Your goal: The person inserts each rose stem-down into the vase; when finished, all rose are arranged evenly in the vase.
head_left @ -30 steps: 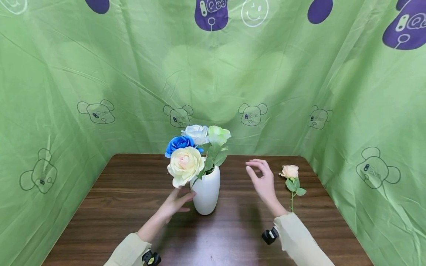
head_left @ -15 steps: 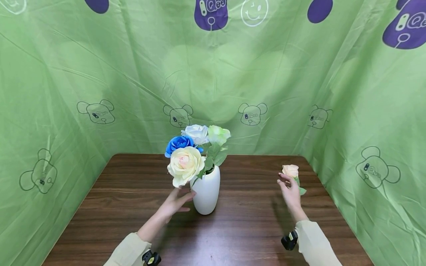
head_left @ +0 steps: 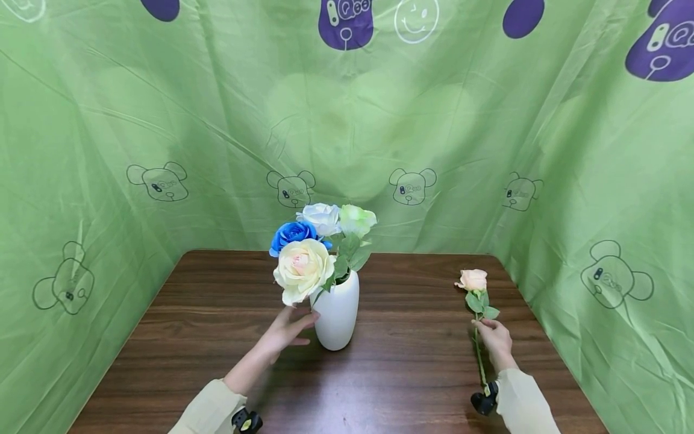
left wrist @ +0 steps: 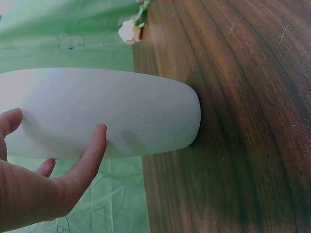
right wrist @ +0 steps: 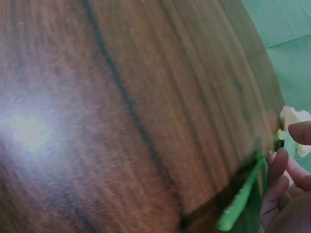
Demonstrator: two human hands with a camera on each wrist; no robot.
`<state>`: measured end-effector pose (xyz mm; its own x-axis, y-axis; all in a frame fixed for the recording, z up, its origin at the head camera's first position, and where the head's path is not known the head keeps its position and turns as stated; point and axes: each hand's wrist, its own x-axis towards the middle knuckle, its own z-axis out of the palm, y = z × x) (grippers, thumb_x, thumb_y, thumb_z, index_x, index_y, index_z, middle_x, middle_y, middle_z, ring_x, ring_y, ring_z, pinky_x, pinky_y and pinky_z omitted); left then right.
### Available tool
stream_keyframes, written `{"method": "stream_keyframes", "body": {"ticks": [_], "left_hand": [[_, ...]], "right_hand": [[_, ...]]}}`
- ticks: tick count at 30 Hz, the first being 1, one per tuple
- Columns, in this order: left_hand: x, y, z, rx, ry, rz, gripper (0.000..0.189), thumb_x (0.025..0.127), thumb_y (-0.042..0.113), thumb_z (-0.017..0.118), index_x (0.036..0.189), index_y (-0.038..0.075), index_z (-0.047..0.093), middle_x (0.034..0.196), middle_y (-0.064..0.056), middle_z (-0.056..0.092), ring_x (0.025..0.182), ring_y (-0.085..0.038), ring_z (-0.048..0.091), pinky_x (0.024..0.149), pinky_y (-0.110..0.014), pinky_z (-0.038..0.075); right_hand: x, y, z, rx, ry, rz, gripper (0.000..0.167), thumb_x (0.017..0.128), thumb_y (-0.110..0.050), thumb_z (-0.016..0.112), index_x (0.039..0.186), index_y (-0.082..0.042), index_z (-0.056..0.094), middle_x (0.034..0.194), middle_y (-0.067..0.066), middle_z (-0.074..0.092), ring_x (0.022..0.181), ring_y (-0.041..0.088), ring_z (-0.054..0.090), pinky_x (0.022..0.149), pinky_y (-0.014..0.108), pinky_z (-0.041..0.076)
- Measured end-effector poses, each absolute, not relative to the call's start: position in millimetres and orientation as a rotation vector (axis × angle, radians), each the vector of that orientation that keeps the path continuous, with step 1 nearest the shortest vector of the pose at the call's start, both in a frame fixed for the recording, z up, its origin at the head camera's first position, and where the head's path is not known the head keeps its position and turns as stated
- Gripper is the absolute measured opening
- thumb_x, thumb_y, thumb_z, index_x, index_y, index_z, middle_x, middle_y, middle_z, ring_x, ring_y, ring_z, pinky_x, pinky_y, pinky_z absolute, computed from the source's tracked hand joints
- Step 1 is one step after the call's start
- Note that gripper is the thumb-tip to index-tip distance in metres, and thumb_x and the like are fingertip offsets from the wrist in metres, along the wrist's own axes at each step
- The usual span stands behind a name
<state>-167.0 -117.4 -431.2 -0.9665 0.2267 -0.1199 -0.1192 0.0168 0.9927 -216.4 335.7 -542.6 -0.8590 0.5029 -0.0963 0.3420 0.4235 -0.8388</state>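
Note:
A white vase (head_left: 337, 316) stands upright mid-table, holding a cream rose (head_left: 303, 270), a blue rose (head_left: 291, 236), a pale blue-white rose (head_left: 321, 218) and a light green rose (head_left: 356, 220). My left hand (head_left: 282, 334) is at the vase's left side. In the left wrist view its fingers (left wrist: 95, 150) are spread and rest lightly against the vase wall. A peach rose (head_left: 474, 279) lies on the table at the right, stem toward me. My right hand (head_left: 496, 342) pinches its green stem (right wrist: 238, 206) just below the leaves; the fingers partly hide the blossom in the right wrist view.
The brown wooden table (head_left: 228, 289) has its back edge behind the vase. Green printed cloth (head_left: 347, 138) hangs round the back and both sides. A black wrist camera (head_left: 484, 399) sits at the right cuff, close to the stem's lower end.
My right hand has moved right from beside the vase, passed over the peach rose, then come down and back to its stem. My left hand and the vase have stayed in place.

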Motion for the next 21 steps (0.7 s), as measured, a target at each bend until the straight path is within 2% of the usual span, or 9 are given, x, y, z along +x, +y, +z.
{"method": "stream_keyframes", "body": {"ticks": [3,6,12,14,16,19,21], "left_hand": [[-167,-117,-431,0.109,2.046,2.039,0.059,0.087,0.016,0.057,0.134,0.002,0.023,0.119,-0.028,0.04,0.104,-0.047,0.043,0.068,-0.044,0.049],[-167,-117,-430,0.11,2.044,2.04,0.06,0.087,0.017,0.057,0.134,0.002,0.023,0.12,-0.028,0.039,0.105,-0.047,0.043,0.068,-0.044,0.049],[-166,-117,-430,0.108,2.043,2.04,0.06,0.087,0.017,0.057,0.134,0.003,0.023,0.12,-0.028,0.038,0.105,-0.047,0.043,0.068,-0.044,0.049],[-166,-117,-430,0.107,2.046,2.04,0.06,0.087,0.017,0.058,0.134,0.003,0.023,0.12,-0.028,0.038,0.105,-0.047,0.043,0.068,-0.044,0.049],[-166,-117,-429,0.107,2.047,2.041,0.06,0.087,0.017,0.058,0.134,0.003,0.023,0.121,-0.029,0.038,0.105,-0.047,0.043,0.068,-0.044,0.049],[-166,-117,-430,0.109,2.048,2.043,0.06,0.087,0.016,0.058,0.134,0.003,0.023,0.121,-0.029,0.038,0.104,-0.047,0.043,0.068,-0.043,0.049],[-166,-117,-430,0.112,2.049,2.043,0.06,0.087,0.016,0.057,0.134,0.003,0.023,0.12,-0.028,0.038,0.104,-0.047,0.044,0.068,-0.043,0.05]], "right_hand": [[-213,338,-548,-0.754,-2.52,1.533,0.042,0.081,-0.025,0.06,0.107,0.007,0.051,0.074,0.007,0.059,0.059,0.014,0.051,0.048,0.027,0.039],[-210,339,-552,-0.751,-2.515,1.601,0.041,0.08,-0.021,0.06,0.108,0.007,0.05,0.067,-0.001,0.058,0.053,0.01,0.051,0.047,0.026,0.039],[-208,339,-556,-0.777,-2.535,1.422,0.034,0.077,-0.016,0.064,0.101,0.007,0.057,0.071,0.003,0.059,0.05,0.009,0.05,0.048,0.024,0.04],[-207,338,-553,-0.773,-2.601,1.329,0.036,0.076,-0.018,0.064,0.102,0.006,0.057,0.074,0.009,0.06,0.054,0.015,0.053,0.05,0.026,0.039],[-206,336,-550,-0.767,-2.678,1.234,0.037,0.076,-0.021,0.064,0.103,0.003,0.057,0.083,0.016,0.061,0.067,0.026,0.056,0.054,0.032,0.04],[-206,333,-545,-0.772,-2.778,1.12,0.036,0.076,-0.023,0.062,0.105,-0.001,0.058,0.099,0.021,0.058,0.086,0.04,0.051,0.059,0.042,0.04],[-207,331,-543,-0.781,-2.814,1.09,0.035,0.075,-0.022,0.06,0.104,-0.003,0.059,0.104,0.023,0.055,0.091,0.043,0.048,0.06,0.046,0.04]]}}
